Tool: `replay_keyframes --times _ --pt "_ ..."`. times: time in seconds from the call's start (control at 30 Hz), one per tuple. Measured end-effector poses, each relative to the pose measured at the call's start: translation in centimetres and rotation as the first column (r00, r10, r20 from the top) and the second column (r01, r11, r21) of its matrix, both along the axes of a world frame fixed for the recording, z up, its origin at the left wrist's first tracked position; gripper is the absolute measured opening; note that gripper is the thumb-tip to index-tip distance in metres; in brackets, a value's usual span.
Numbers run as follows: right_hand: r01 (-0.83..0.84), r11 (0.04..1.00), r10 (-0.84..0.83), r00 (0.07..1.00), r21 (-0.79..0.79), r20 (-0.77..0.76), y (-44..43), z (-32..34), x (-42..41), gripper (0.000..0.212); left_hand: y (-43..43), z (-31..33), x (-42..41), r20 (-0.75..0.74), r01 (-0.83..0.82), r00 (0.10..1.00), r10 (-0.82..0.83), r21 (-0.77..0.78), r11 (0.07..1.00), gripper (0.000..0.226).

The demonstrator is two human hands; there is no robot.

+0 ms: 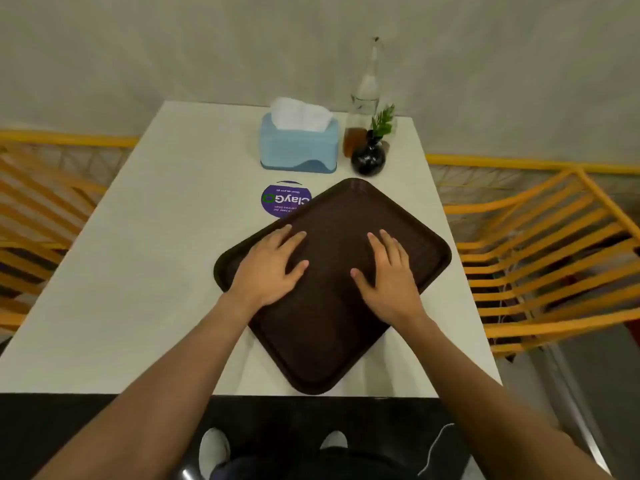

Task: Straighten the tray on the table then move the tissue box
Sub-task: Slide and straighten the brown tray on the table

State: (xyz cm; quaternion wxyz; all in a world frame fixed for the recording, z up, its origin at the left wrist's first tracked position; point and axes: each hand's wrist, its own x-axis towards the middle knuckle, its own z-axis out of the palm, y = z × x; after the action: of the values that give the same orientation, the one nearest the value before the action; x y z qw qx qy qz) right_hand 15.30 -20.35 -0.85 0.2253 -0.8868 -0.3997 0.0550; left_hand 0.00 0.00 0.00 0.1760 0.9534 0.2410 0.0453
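Dark brown tray (332, 306), skewed cornerwise

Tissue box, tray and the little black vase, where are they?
tissue box (298, 147): head view, on its blue front face.
tray (332, 327): head view, on its bare brown floor between the arms.
black vase (367, 160): head view, on its round belly.

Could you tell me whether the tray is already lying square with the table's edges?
No, the tray sits turned like a diamond, one corner pointing at the table's near edge, with both hands flat on it.
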Motion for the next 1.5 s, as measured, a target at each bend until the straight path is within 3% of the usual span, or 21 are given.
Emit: replay_keyframes --times 0.2,0.3,0.5,0.67,0.8,0.87,0.93,1.0,1.07,1.13,1.27,1.5 --pt "0.097 0.975 -0.103 0.994 -0.198 -0.021 -1.0 -2.3 0.3 0.077 -1.2 -3.1 -0.1 -0.103 0.042 0.994 -0.031 0.105 0.994 0.077" --pt "0.086 0.961 -0.082 0.996 -0.264 0.029 -1.2 -2.8 0.1 0.069 -1.7 -4.3 -0.9 -0.178 -0.001 0.984 0.016 0.082 0.997 0.082" --pt "-0.017 0.950 0.046 0.995 -0.312 0.085 -1.2 -3.1 0.8 0.066 -3.6 -4.0 -2.1 -0.202 -0.118 0.970 0.136 0.098 0.988 0.085" --pt "-0.219 0.923 0.253 0.965 -0.316 0.069 -0.4 -2.9 3.4 0.069 -5.3 -2.7 -3.5 -0.282 -0.195 0.931 0.231 0.151 0.969 0.079" --pt "-0.348 0.885 0.393 0.915 -0.309 0.094 1.2 -1.5 5.6 0.054 -3.8 -1.1 -3.7 -0.182 -0.173 0.960 0.211 0.206 0.963 0.059" --pt "-0.262 0.952 0.283 0.950 -0.161 0.129 1.2 -0.8 5.3 0.041 -2.3 -0.8 -3.7 -0.105 -0.155 0.979 0.177 0.194 0.969 0.048" --pt "-0.057 0.995 0.048 0.993 0.082 0.112 0.6 -0.4 4.1 0.032 -0.7 -0.9 -3.7 -0.043 -0.126 0.990 0.136 0.196 0.973 0.044" --pt "0.212 0.949 -0.222 0.975 0.235 0.016 -0.6 -0.5 2.1 0.027 0.7 -1.2 -3.6 -0.006 -0.073 0.997 0.075 0.178 0.981 0.048" --pt "0.447 0.863 -0.441 0.894 0.237 -0.078 -1.9 -1.2 0.3 0.028 1.8 -1.7 -3.5 -0.003 -0.028 1.000 0.029 0.174 0.984 0.055" --pt "0.564 0.815 -0.553 0.826 0.135 -0.110 -2.9 -1.9 -1.1 0.036 2.6 -2.4 -3.7 -0.023 -0.015 1.000 0.019 0.163 0.986 0.061" --pt "0.510 0.856 -0.515 0.855 -0.085 -0.052 -2.6 -2.9 -2.6 0.047 3.4 -4.1 -4.8 -0.049 -0.012 0.999 0.017 0.086 0.996 0.071" --pt "0.415 0.896 -0.409 0.910 -0.156 0.070 0.8 -3.1 -2.7 0.049 4.2 -5.1 -7.5 -0.001 -0.170 0.985 0.170 0.016 0.985 0.079"
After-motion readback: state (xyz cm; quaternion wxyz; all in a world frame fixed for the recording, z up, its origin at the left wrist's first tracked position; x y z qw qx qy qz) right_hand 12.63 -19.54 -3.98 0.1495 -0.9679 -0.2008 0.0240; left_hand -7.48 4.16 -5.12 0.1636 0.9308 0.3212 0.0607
